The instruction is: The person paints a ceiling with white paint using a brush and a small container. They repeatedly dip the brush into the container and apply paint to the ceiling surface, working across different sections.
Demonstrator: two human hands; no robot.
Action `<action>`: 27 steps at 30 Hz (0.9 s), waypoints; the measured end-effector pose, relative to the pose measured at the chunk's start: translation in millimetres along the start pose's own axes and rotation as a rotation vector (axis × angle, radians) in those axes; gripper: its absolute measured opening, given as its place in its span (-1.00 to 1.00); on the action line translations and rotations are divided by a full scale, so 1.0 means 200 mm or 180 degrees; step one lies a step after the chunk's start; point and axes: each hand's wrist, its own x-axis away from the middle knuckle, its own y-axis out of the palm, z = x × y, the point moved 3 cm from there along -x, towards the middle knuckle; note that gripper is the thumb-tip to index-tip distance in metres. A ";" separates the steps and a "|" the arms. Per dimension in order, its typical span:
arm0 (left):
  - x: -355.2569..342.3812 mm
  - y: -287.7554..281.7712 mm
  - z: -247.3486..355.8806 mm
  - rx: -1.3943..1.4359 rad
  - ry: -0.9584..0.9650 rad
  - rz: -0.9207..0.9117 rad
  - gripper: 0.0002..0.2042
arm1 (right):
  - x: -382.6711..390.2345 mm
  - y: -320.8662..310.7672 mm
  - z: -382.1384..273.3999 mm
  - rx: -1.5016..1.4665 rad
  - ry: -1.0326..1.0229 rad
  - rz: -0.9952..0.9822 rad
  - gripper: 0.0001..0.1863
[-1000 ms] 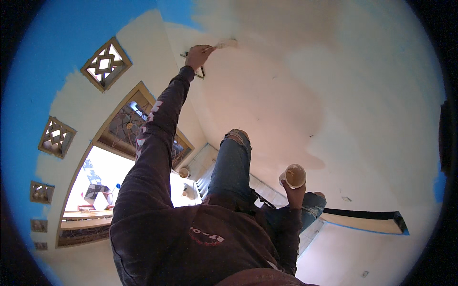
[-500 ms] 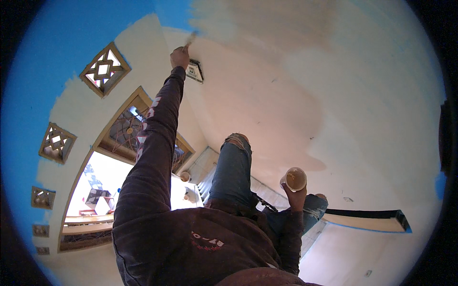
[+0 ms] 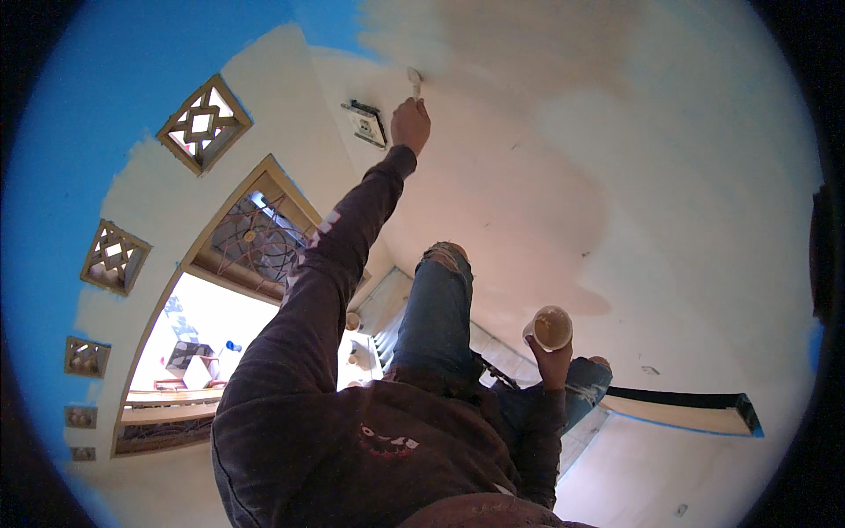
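Note:
My left hand (image 3: 411,125) is stretched far up and closed around the handle of a paintbrush (image 3: 415,81). The brush's pale head lies against the wall (image 3: 493,176), or very close to it, on a cream-coloured patch below the blue paint (image 3: 327,22). Beside that hand, to its left, a socket box (image 3: 365,122) is set in the wall. Lower down, my right hand (image 3: 552,359) grips a whitish cup (image 3: 552,327) from below and behind. The cup is tilted so its inside shows, with some pale brownish stuff in it.
Several latticed vent blocks (image 3: 204,123) line the left wall, beside a framed window opening (image 3: 264,229) with ironwork. My bent knees (image 3: 436,299) in torn jeans rise in the middle. A dark recess (image 3: 678,400) with blue edging lies at lower right.
My left hand has moved right and slightly down with the paintbrush, away from the blue paint and past the socket box. The right hand still holds the cup in nearly the same place.

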 end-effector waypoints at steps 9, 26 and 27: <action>0.28 -0.24 0.19 0.0745 0.0167 -0.0190 -0.77 | 0.01 -0.02 -0.08 -0.0202 0.0071 0.0001 -0.25; -0.30 -0.23 -0.33 0.0518 -0.0307 -0.1313 -0.57 | 0.01 -0.03 -0.02 -0.0148 0.0062 0.0110 -0.23; -0.31 -0.22 -0.35 0.0624 -0.0406 -0.1303 -0.57 | 0.01 -0.03 -0.02 -0.0136 0.0020 0.0124 -0.23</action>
